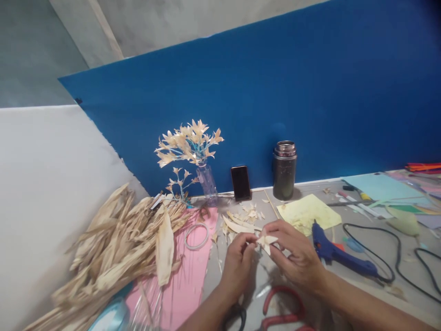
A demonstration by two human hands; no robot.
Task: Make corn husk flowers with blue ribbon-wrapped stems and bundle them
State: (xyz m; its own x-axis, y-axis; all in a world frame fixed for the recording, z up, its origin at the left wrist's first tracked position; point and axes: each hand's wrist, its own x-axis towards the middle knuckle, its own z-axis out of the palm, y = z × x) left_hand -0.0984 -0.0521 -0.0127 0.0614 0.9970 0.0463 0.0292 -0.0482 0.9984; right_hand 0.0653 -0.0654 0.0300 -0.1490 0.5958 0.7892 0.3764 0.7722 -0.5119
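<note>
Two bare hands meet over a cluttered bench (215, 269), working on a small pale flower (266, 242) held between them, just above the bench. The right hand (292, 257) has its thumb and fingers clamped on the flower; the left hand (237, 259) pinches its left edge, apparently on a petal, though the exact grip is partly hidden.

The work looks well under way. A full bunch of similar flowers (189, 140) stands in a clear bottle (208, 184), seemingly complete, while the one in hand appears shaped but without a visible stem. Material remains: cut strips (237, 226) lie behind the hands, and a large heap of dry husks (113, 250) fills the left side.

The held flower is cream-coloured and star-like, with pointed petals spreading outward; its centre is too small to make out. A blue glue gun (339, 256) lies to the right.
</note>
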